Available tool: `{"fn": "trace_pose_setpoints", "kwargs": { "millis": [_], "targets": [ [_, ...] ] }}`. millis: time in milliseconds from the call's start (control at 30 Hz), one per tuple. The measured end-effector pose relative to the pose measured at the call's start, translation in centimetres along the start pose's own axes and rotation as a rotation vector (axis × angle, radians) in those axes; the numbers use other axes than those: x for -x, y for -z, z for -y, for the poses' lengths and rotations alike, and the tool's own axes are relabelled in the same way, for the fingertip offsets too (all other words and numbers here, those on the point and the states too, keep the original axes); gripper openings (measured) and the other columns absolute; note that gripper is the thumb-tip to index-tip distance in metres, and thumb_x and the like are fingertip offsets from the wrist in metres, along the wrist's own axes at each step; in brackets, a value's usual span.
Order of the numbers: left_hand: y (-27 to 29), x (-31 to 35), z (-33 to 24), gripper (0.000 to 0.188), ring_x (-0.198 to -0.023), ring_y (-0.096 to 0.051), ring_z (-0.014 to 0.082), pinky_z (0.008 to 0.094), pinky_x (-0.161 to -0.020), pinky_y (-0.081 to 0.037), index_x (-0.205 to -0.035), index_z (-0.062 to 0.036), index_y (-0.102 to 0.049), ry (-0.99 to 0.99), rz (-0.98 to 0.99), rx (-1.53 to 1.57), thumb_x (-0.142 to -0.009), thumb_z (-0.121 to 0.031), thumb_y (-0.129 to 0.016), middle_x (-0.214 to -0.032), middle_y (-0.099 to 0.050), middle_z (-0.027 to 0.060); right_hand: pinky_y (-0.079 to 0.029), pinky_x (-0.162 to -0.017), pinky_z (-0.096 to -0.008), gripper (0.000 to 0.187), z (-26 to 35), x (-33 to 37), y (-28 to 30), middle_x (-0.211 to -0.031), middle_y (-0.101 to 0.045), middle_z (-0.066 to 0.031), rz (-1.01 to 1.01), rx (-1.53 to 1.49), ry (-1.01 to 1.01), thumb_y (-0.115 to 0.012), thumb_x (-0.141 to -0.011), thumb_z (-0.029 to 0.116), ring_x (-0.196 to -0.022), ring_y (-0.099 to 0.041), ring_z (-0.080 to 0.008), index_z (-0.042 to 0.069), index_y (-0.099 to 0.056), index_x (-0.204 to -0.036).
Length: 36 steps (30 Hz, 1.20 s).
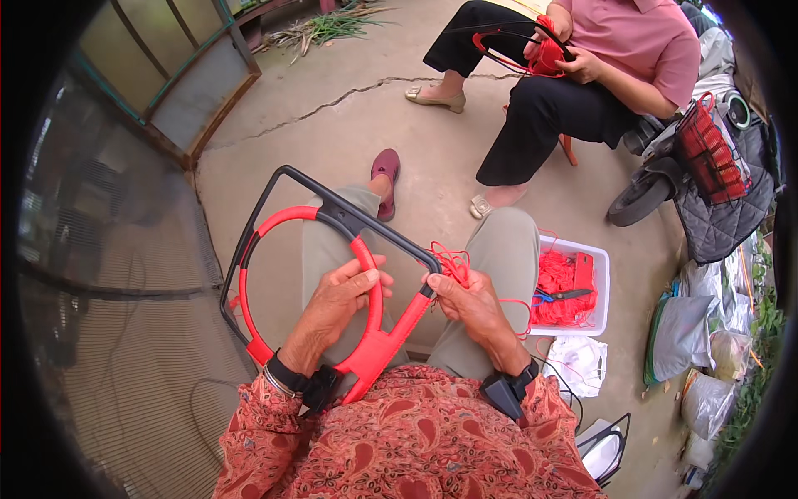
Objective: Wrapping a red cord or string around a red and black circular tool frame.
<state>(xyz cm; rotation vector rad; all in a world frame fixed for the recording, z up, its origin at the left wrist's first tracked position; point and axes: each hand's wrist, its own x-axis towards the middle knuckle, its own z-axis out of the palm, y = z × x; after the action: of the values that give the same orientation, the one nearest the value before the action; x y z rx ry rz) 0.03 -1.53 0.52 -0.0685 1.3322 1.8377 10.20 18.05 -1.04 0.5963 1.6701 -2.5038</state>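
Note:
Over my lap lies a black tubular frame [357, 218] with a round ring inside it. Red covering wraps much of the ring and a broad strip [376, 345] at the near side; other stretches are bare black. The fingers of my left hand [334, 303] curl round the wrapped right side of the ring. At the frame's right corner, my right hand [474, 309] pinches the black tube, thumb on top. Loose loops of red cord [450, 259] bunch at those fingers, and a strand trails off to the right. Fingertips under the tube are hidden.
Right of my knee stands a white bin [603, 287] of red cord, with blue-handled scissors [567, 294] on top. A white plastic bag [580, 362] lies below it. Opposite sits a person [549, 108] handling a similar red-and-black frame. A mesh screen [125, 333] borders the left; filled bags [686, 333] line the right.

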Motion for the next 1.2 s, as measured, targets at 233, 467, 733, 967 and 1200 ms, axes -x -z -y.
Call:
{"fn": "trace_pose_setpoints", "kwargs": {
  "millis": [233, 467, 733, 967, 1200],
  "targets": [
    [-1.5, 5.0, -2.7, 0.02, -0.077, -0.064, 0.0148, 0.0246, -0.068, -0.051, -0.106, 0.0038, -0.064, -0.319, -0.104, -0.424, -0.088, -0.004, -0.06, -0.088, -0.068, 0.0105, -0.024, -0.043, -0.022, 0.024, 1.2, 0.4, -0.2, -0.061, -0.047, 0.0059, 0.008, 0.03, 0.034, -0.066, -0.09, 0.023, -0.048, -0.034, -0.0027, 0.0, -0.065, -0.094],
    [-4.5, 3.7, -0.5, 0.023, -0.064, -0.059, 0.0084, 0.0197, -0.053, -0.047, -0.113, 0.0016, -0.063, -0.339, 0.068, -0.658, -0.093, -0.007, -0.055, -0.081, -0.063, 0.0048, -0.027, -0.045, -0.0206, 0.025, 2.3, 1.1, -0.8, -0.06, -0.045, 0.0078, 0.029, 0.105, 0.043, -0.067, -0.088, 0.03, -0.051, -0.036, -0.0012, 0.005, -0.064, -0.087],
    [-6.1, 2.5, -1.8, 0.027, -0.06, -0.065, 0.0142, 0.0211, -0.038, -0.046, -0.11, 0.0049, -0.059, 0.098, 0.156, -0.487, -0.098, -0.017, -0.047, -0.078, -0.065, 0.0089, -0.027, -0.044, -0.0207, 0.03, 2.3, 1.6, -0.4, -0.063, -0.046, 0.0071, 0.05, 0.122, 0.048, -0.068, -0.087, 0.031, -0.051, -0.038, -0.0016, 0.003, -0.064, -0.098],
    [-5.3, 1.0, -0.7, 0.02, -0.056, -0.063, 0.0152, 0.0224, -0.036, -0.046, -0.092, 0.0013, -0.056, 0.186, 0.148, -0.49, -0.097, -0.016, -0.048, -0.074, -0.063, 0.0096, -0.038, -0.049, -0.0219, 0.036, 2.5, 2.6, 4.5, -0.074, -0.054, -0.001, -0.027, -0.049, 0.025, -0.056, -0.09, 0.014, -0.056, -0.049, -0.0093, 0.001, -0.048, -0.123],
    [-4.7, 0.7, 0.3, 0.021, -0.054, -0.06, 0.013, 0.0241, -0.034, -0.043, -0.1, 0.0063, -0.057, 0.127, 0.131, -0.482, -0.094, -0.012, -0.048, -0.075, -0.061, 0.008, -0.048, -0.067, -0.0275, 0.024, 8.2, 2.4, 3.3, -0.086, -0.061, -0.0045, -0.102, 0.492, 0.244, -0.049, -0.094, 0.011, -0.077, -0.059, -0.0151, 0.0, -0.057, -0.113]
  ]
}}
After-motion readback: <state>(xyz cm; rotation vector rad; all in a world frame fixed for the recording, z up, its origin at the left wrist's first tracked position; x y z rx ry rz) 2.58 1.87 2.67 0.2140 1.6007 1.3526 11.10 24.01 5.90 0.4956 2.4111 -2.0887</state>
